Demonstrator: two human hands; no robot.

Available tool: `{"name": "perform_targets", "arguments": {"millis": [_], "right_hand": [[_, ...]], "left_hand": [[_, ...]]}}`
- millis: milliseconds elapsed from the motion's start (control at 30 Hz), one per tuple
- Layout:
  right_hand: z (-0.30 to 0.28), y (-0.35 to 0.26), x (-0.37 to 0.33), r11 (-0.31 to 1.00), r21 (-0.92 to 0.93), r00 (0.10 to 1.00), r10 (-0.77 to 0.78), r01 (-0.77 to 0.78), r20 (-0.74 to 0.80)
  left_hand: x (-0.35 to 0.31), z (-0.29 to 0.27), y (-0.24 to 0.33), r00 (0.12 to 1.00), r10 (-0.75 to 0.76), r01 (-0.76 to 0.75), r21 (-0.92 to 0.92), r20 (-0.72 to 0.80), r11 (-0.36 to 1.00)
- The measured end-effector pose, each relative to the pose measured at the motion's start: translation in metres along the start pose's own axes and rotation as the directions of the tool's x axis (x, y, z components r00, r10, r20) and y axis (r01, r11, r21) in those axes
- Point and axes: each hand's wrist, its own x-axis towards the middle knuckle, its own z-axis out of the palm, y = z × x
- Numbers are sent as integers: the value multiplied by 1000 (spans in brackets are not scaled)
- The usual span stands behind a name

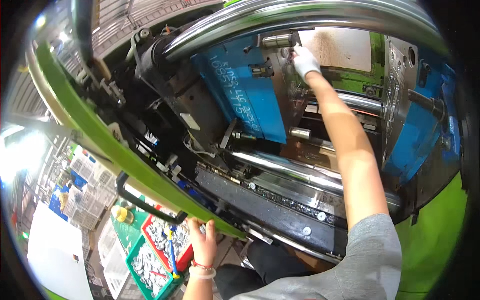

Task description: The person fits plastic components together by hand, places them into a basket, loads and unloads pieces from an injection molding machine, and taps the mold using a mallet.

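Note:
My right hand (306, 62), in a white glove, reaches deep between the two halves of a mould. Its fingers are drawn together against the metal face of the left blue mould half (245, 90), just below a steel guide pin (278, 41). What they pinch, if anything, is too small to make out. Down at the lower left, my bare left hand (202, 245) grips the edge of a green machine door (150, 182), near its black handle (131, 197). A red bracelet and a pale band circle that wrist.
Opposite stands the right blue mould half (412, 125). Thick polished tie bars (300, 15) run above and below the opening. Beyond the door, a red bin (186, 257) and a green bin (134, 257) hold many small grey-white parts. Stacked white crates (87, 200) stand farther left.

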Motion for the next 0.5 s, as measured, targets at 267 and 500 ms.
{"name": "perform_targets", "arguments": {"millis": [267, 500], "right_hand": [[-26, -79, -217, 759, 362, 838, -456, 542, -299], [-46, -159, -416, 506, 671, 274, -861, 542, 428]], "left_hand": [[-39, -31, 27, 873, -201, 488, -767, 445, 417], [-33, -37, 64, 770, -428, 569, -813, 473, 126]]}}
